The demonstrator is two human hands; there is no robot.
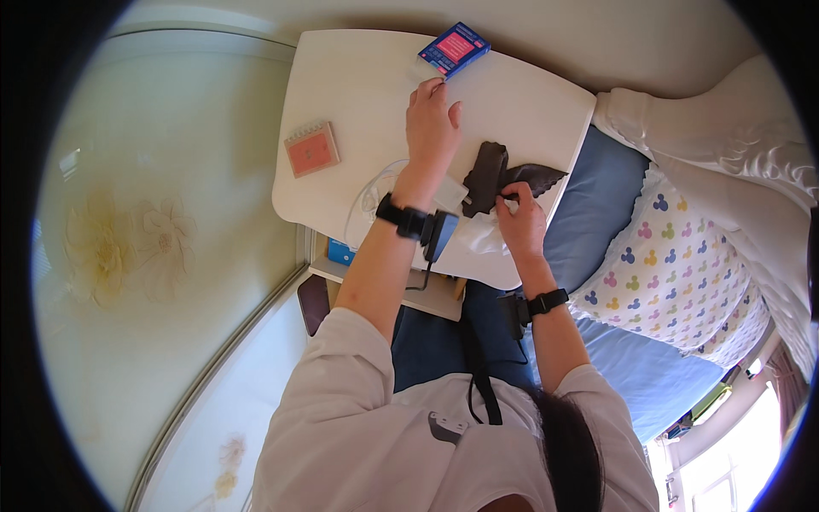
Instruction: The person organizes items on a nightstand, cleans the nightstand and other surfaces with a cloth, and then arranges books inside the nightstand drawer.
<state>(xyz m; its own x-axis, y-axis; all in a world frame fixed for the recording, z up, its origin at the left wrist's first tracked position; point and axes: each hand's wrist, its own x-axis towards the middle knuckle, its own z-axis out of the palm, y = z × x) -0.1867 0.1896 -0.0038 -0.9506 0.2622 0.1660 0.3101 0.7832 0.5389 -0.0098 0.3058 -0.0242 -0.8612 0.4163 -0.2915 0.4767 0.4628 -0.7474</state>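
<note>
My left hand (434, 128) is stretched over the white table (365, 83), its thumb apart from the bent fingers and nothing visible in it. Its fingertips are close to the lower corner of a blue box (453, 51) with a pink printed panel; whether they touch is unclear. A dark brown, soft folded item (487, 176), perhaps a pouch or cloth, lies nearer the table's right edge. My right hand (524, 224) pinches it between thumb and forefinger. Beside it are a white block (451, 194), partly behind my left forearm, and crumpled white material (483, 235).
A small spiral notebook (311, 150) with a red cover lies at left. A pale cable (359, 201) loops near my left forearm. Below the tabletop is a shelf (435, 301). A glass panel (160, 160) borders the left; a bed with a patterned pillow (668, 256) borders the right.
</note>
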